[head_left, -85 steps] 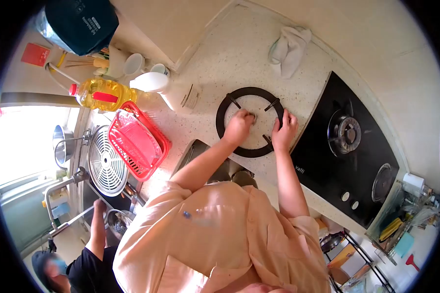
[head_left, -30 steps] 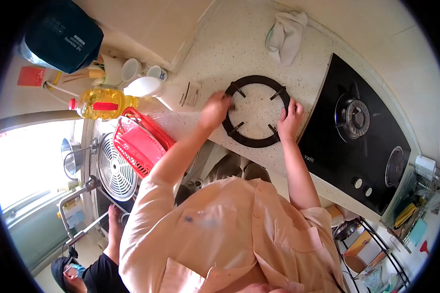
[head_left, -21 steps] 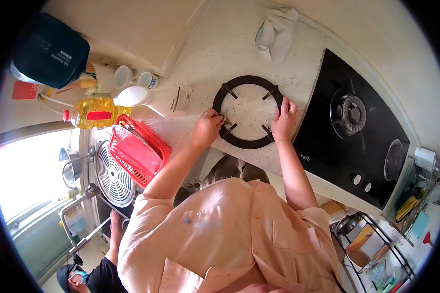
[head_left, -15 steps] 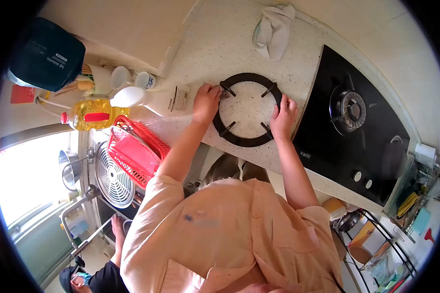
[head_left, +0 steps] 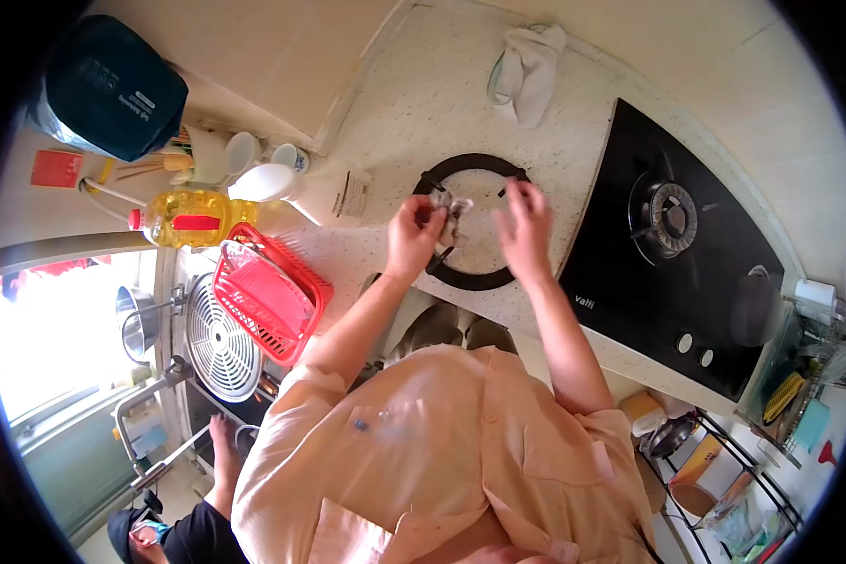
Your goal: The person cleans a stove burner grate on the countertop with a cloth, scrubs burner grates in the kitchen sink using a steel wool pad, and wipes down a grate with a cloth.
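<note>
A black ring-shaped pan support (head_left: 473,280) lies flat on the speckled countertop, left of the gas hob. My left hand (head_left: 414,240) pinches a small crumpled greyish-white rag (head_left: 454,221) above the left side of the ring. The rag's exact material is hard to make out. Over the ring's right side is my right hand (head_left: 526,226), its fingers apart and slightly blurred, with nothing visible in them. It looks raised off the ring.
The black gas hob (head_left: 620,273) with one bare burner (head_left: 669,216) is on the right. A white cloth (head_left: 528,75) lies at the back. Left are an oil bottle (head_left: 193,218), a white bottle (head_left: 334,197) and a red basket (head_left: 291,324). Another person (head_left: 197,531) is at lower left.
Both hands have let go of the ring's rim. My left hand has moved inward and now holds the crumpled rag; my right hand has lifted and shifted slightly left.
</note>
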{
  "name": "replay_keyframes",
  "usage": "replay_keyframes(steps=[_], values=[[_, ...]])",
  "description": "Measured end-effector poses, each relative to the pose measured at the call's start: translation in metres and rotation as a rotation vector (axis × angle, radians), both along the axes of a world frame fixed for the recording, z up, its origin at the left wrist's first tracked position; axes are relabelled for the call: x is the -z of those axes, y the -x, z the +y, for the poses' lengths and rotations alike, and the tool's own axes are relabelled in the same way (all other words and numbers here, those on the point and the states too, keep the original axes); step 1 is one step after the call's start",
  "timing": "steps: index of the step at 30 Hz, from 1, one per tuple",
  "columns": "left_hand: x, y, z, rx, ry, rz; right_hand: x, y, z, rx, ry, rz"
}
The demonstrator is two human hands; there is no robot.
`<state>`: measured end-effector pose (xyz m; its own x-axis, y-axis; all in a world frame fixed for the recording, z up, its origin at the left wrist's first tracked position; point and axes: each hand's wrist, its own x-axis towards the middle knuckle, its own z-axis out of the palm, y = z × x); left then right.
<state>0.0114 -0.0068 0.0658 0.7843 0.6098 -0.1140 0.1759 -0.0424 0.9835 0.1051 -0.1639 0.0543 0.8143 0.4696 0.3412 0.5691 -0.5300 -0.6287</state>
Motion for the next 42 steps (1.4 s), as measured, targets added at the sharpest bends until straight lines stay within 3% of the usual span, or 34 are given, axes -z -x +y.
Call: replay_keyframes(steps=[1,3,5,8,11,12,16,19,23,27,30,33,34,37,38,41,42], values=[[0.001,-0.002,-0.007,0.016,0.173,-0.053,-0.008,0.013,0.010,-0.121,-0.092,0.191],[0.014,-0.001,-0.014,0.144,0.212,-0.102,-0.005,0.034,0.031,-0.202,-0.414,0.537],[0.016,0.002,-0.001,0.302,0.115,0.073,0.020,0.031,0.034,-0.096,-0.359,0.746],[0.013,-0.002,0.019,0.170,-0.755,-0.002,0.013,0.018,0.040,-0.028,-0.120,0.340],[0.017,-0.015,0.020,-0.007,-0.872,0.084,-0.016,-0.018,0.064,-0.017,-0.048,0.260],[0.026,-0.017,0.024,-0.008,-0.869,0.076,-0.004,-0.032,0.073,0.000,-0.039,0.129],[0.056,-0.023,0.033,-0.040,-0.847,0.043,0.008,-0.051,0.109,-0.143,0.072,0.305],[0.059,-0.023,0.033,-0.048,-0.828,0.045,0.024,-0.052,0.104,-0.201,0.142,0.121],[0.058,-0.022,0.034,-0.039,-0.799,0.052,0.011,-0.079,0.071,0.118,0.436,0.068],[0.058,-0.022,0.033,-0.035,-0.780,0.049,0.019,-0.043,0.112,-0.181,0.000,0.246],[0.058,-0.021,0.036,-0.021,-0.787,0.058,0.011,-0.035,0.108,-0.142,-0.054,0.422],[0.057,-0.021,0.037,-0.026,-0.773,0.042,0.006,-0.047,0.079,-0.112,0.246,0.382],[0.058,-0.023,0.037,-0.036,-0.778,0.039,0.004,-0.053,0.075,-0.233,0.499,0.315],[0.057,-0.021,0.035,-0.047,-0.777,0.035,0.004,-0.048,0.103,-0.245,-0.029,0.317],[0.056,-0.021,0.035,-0.044,-0.780,0.027,0.009,-0.045,0.111,-0.331,-0.073,0.317],[0.060,-0.022,0.037,-0.043,-0.784,0.032,0.010,-0.026,0.107,-0.163,0.002,0.497],[0.059,-0.023,0.036,-0.045,-0.781,0.040,0.012,-0.027,0.097,-0.242,0.117,0.385]])
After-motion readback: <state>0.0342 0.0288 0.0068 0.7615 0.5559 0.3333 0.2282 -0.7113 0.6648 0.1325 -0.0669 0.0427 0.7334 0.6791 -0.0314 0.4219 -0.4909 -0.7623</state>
